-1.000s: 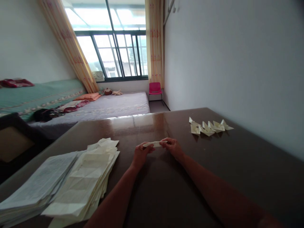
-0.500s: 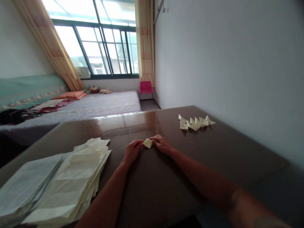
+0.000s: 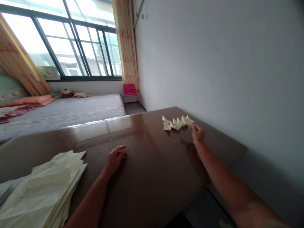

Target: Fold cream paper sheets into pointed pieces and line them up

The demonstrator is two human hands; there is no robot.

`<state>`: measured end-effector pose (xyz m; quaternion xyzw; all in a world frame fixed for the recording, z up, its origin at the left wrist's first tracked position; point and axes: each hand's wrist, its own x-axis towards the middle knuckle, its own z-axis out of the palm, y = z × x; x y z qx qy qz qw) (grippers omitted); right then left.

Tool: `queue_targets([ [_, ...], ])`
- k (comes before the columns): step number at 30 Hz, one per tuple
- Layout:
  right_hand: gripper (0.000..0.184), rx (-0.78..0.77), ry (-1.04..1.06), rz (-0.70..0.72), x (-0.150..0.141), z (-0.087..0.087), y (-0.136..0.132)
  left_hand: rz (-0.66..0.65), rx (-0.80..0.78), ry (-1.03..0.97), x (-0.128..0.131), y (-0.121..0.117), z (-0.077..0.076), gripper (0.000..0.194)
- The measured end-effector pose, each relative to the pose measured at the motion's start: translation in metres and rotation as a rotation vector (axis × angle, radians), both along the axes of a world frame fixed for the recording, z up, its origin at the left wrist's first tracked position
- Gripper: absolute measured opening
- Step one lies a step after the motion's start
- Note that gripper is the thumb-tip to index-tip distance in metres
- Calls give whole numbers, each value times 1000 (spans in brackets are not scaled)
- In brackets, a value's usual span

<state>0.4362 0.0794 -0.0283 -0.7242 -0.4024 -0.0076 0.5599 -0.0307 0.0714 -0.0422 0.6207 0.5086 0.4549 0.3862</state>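
Several small cream paper boats (image 3: 175, 126) stand clustered toward the far right part of the brown table. My right hand (image 3: 199, 133) reaches to the right end of that cluster. Its fingers are pinched on a folded paper boat (image 3: 186, 121), whose edges overlap with the others in view. My left hand (image 3: 116, 156) rests on the tabletop near the middle, empty, with its fingers apart and slightly bent. To its left lies a stack of creased cream paper sheets (image 3: 47, 186), partly cut off by the frame.
The glossy brown table (image 3: 147, 177) stands against a white wall (image 3: 213, 63) on the right. Beyond it are a bed (image 3: 95, 109) with soft toys, a pink chair (image 3: 129, 90), curtains and a window.
My right hand has carried the small folded paper from between both hands over to the cluster on the right. My left hand has let go of it. The view has turned right.
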Motion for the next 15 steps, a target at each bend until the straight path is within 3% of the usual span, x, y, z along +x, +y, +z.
queue_targets([
  [4, 48, -92, -25, -57, 41, -6, -11, 1, -9, 35, 0, 0, 2, 47],
  [9, 46, -162, -69, -4, 31, -2, -13, -2, 42, 27, 3, -7, 1, 37],
  [11, 47, -47, -239, -106, 7, 8, -8, 21, 50, 41, 5, -8, -2, 30],
  [12, 47, 37, -289, -92, -14, 14, -4, 33, 52, 48, 6, -8, -3, 28],
  [13, 45, 95, -305, 0, -42, 21, -3, 42, 54, 56, 6, -7, -5, 25],
  [15, 40, 108, -257, 407, -118, 35, -6, 61, 57, 70, 7, -6, -8, 21],
])
